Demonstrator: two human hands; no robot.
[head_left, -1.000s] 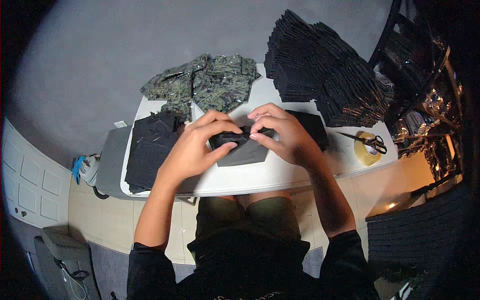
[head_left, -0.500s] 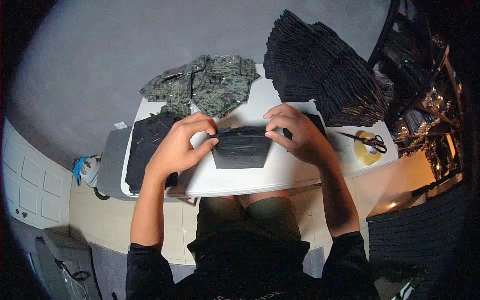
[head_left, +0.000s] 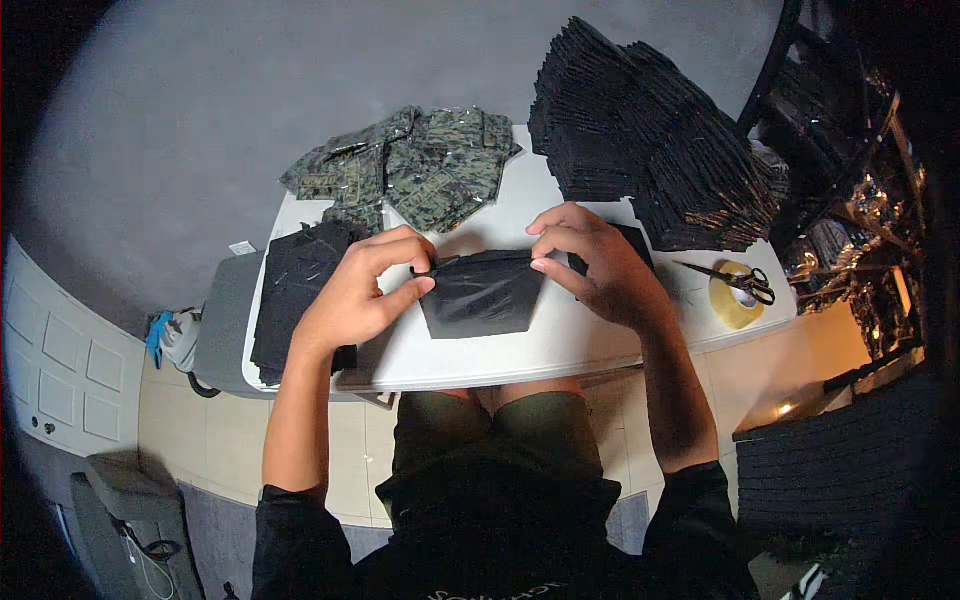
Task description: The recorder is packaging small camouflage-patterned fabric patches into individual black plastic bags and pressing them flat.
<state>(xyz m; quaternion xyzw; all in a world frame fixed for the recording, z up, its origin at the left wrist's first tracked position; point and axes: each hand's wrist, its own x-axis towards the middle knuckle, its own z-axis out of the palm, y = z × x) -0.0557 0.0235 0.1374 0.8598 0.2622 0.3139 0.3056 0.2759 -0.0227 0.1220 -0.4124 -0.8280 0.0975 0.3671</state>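
A dark, thin, slightly shiny piece of black fabric [head_left: 480,302] is stretched between my hands over the white table [head_left: 590,345]. My left hand [head_left: 362,290] pinches its upper left corner between thumb and fingers. At the upper right corner, my right hand [head_left: 603,268] pinches the edge the same way. The top edge looks folded or rolled into a narrow band, while the lower part hangs flat toward me. A stack of black fabric pieces [head_left: 290,310] lies beside my left hand. More black material [head_left: 635,240] shows behind my right hand, partly hidden.
Camouflage garments in clear plastic [head_left: 445,165] lie at the table's back. A tall fanned pile of black pieces [head_left: 650,130] fills the back right. Black-handled scissors [head_left: 758,288] rest on a yellowish tape roll [head_left: 728,305] at the right. A grey chair [head_left: 228,320] stands left.
Both hands keep their pinch and hardly move. The fabric between them shows different creases, and a bit of dark edge now pokes out at my left fingertips.
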